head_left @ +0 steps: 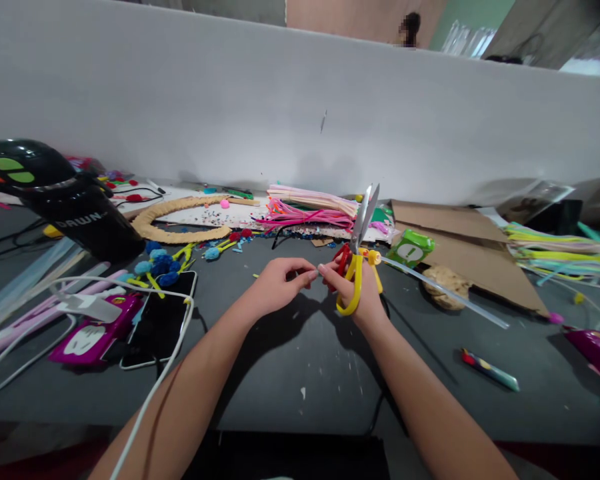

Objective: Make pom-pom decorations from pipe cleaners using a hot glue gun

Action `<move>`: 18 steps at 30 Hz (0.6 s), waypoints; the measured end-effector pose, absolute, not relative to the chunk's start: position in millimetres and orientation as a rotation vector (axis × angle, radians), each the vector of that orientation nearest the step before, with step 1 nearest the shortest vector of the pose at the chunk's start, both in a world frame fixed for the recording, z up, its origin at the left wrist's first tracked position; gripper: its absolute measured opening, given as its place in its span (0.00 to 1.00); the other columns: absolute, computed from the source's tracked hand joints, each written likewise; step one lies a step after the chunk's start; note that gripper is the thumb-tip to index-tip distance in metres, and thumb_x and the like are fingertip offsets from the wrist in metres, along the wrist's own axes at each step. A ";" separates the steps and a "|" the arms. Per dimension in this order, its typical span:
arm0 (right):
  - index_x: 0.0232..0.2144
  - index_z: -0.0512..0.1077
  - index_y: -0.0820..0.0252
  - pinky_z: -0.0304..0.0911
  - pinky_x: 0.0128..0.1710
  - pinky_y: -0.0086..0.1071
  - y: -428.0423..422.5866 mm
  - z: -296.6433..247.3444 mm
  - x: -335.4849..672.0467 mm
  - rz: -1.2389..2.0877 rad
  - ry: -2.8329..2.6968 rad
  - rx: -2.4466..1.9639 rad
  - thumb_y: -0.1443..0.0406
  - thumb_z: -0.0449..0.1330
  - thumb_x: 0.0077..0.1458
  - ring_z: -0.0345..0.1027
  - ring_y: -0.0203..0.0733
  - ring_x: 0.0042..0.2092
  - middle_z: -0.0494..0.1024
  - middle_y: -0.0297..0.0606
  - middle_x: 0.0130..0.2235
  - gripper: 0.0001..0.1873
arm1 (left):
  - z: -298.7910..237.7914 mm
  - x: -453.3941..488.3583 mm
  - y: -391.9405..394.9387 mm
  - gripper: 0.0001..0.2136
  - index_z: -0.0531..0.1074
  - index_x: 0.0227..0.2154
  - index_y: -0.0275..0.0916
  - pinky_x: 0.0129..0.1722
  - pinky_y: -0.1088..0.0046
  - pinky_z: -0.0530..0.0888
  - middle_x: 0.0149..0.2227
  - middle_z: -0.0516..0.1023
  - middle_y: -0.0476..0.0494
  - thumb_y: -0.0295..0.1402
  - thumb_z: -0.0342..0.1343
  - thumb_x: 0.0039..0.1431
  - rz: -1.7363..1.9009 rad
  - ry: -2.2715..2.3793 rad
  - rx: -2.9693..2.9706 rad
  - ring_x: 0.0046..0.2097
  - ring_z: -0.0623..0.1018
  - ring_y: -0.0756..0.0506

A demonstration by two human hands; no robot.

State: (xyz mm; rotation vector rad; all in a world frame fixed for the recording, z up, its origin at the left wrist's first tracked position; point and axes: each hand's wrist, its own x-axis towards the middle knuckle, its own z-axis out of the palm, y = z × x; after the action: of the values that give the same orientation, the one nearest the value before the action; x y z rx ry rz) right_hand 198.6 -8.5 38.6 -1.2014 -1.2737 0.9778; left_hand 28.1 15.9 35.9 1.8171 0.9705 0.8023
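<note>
My right hand (364, 299) is closed around the yellow handle of a pair of scissors (356, 283). The blades point up and away from me, slightly apart. My left hand (280, 283) is closed in a pinch, thumb against forefinger, almost meeting the right fingertips. Anything between those fingertips is too small to make out. Behind and beside the right hand is a red and yellow tool, mostly hidden, that looks like a hot glue gun (374, 257). From its back a long clear glue stick (445, 291) sticks out to the right.
Pink pipe cleaners (310, 215) lie along the back, beside a tan wrapped ring (167, 223). On the left are a black bottle (87, 213), phone (155, 330) and white cable (177, 340). Cardboard (465, 247), a green packet (411, 248) and a lighter (490, 370) lie right.
</note>
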 end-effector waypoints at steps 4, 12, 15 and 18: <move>0.29 0.62 0.57 0.60 0.22 0.30 -6.1 32.4 203.9 1.001 -1.246 -1.188 0.49 0.68 0.43 0.62 0.35 0.22 0.71 0.31 0.24 0.24 | 41.0 25.1 16.5 0.15 0.76 0.33 0.37 0.31 0.75 0.67 0.27 0.76 0.46 0.43 0.52 0.59 0.828 0.981 1.784 0.30 0.72 0.49; 0.29 0.60 0.56 0.49 0.16 0.24 -3.4 20.4 209.5 1.259 -1.195 -1.182 0.46 0.63 0.49 0.54 0.30 0.18 0.63 0.25 0.20 0.23 | 39.8 7.5 30.0 0.14 0.73 0.31 0.37 0.25 0.76 0.64 0.27 0.74 0.48 0.44 0.53 0.58 1.032 1.176 1.730 0.26 0.69 0.51; 0.29 0.60 0.56 0.49 0.15 0.25 -7.1 21.3 207.1 1.469 -1.222 -1.117 0.44 0.58 0.53 0.53 0.30 0.17 0.62 0.25 0.19 0.23 | 35.5 6.0 32.4 0.15 0.73 0.30 0.37 0.27 0.76 0.63 0.26 0.74 0.48 0.44 0.52 0.59 1.194 1.352 1.757 0.26 0.69 0.51; 0.29 0.61 0.57 0.50 0.16 0.26 -12.5 23.5 204.9 1.758 -1.195 -0.996 0.41 0.53 0.54 0.53 0.31 0.16 0.61 0.26 0.18 0.25 | 33.0 5.8 32.7 0.16 0.74 0.29 0.36 0.28 0.76 0.64 0.26 0.75 0.47 0.44 0.51 0.60 1.276 1.454 1.778 0.27 0.70 0.51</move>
State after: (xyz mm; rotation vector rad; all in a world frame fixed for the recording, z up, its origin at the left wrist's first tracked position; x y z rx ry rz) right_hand 204.9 -12.5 23.5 -0.9965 -1.1950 1.7584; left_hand 5.8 32.7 33.0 1.7780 1.4538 1.2763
